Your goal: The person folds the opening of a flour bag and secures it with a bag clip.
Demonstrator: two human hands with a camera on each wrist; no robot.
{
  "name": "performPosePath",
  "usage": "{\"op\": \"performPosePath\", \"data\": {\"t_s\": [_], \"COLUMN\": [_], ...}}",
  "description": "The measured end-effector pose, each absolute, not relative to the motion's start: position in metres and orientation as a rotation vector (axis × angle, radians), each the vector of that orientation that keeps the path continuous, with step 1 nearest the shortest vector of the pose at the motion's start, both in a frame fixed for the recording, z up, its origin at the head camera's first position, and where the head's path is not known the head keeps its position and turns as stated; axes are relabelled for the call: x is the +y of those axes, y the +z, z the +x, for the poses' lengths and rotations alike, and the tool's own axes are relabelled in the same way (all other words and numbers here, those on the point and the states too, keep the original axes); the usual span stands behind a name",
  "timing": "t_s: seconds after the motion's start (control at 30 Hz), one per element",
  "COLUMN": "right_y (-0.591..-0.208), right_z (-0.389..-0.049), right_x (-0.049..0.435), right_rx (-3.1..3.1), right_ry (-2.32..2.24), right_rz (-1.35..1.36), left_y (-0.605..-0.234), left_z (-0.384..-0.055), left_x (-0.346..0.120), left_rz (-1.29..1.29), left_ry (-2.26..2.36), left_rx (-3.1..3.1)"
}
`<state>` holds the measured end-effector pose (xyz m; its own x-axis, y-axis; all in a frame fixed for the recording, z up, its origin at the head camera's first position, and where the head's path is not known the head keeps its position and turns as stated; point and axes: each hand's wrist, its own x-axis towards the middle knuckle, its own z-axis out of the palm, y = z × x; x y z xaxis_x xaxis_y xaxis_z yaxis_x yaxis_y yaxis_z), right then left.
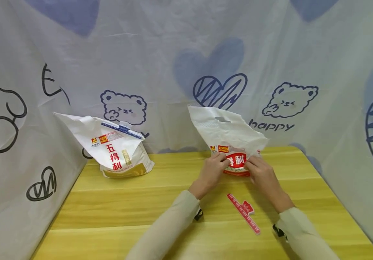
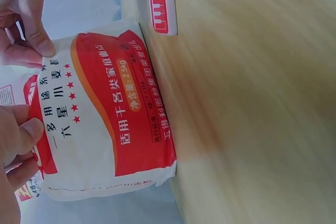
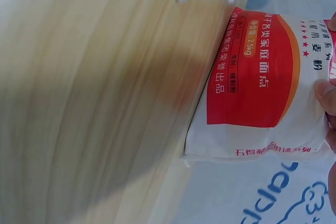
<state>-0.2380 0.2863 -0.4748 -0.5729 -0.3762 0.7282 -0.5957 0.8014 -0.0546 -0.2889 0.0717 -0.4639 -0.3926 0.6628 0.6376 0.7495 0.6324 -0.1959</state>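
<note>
A white and red flour bag (image 1: 230,126) stands on the table, its slack top leaning back against the curtain. My left hand (image 1: 213,168) pinches the left part of its front, thumb forward and fingers bent. On the right side my right hand (image 1: 261,171) pinches the same front in a similar way. The left wrist view shows both hands at the folded front, above the red label (image 2: 123,108). The bag's lower part (image 3: 252,82) rests upright on the tabletop. A red bag clip (image 1: 244,213) with a piano-key pattern lies between my forearms.
A second flour bag (image 1: 121,151) stands at the back left, a blue clip (image 1: 121,129) across its folded top. The yellow wood-grain table (image 1: 124,209) ends at a printed curtain (image 1: 167,72) behind and at both sides.
</note>
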Motion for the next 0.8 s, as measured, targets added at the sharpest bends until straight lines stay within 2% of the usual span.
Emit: {"op": "performPosePath", "data": {"t_s": [0.53, 0.8], "right_y": [-0.472, -0.471], "right_z": [-0.229, -0.219], "right_x": [0.238, 0.214], "right_rx": [-2.231, -2.247], "right_ry": [0.374, 0.216], "right_rz": [0.811, 0.826], "left_y": [-0.465, -0.463], "left_z": [-0.269, -0.255], "left_x": [0.022, 0.001], "left_rz": [-1.012, -1.006], "left_ry": [-0.2, -0.194], "left_rx": [-2.1, -2.137]}}
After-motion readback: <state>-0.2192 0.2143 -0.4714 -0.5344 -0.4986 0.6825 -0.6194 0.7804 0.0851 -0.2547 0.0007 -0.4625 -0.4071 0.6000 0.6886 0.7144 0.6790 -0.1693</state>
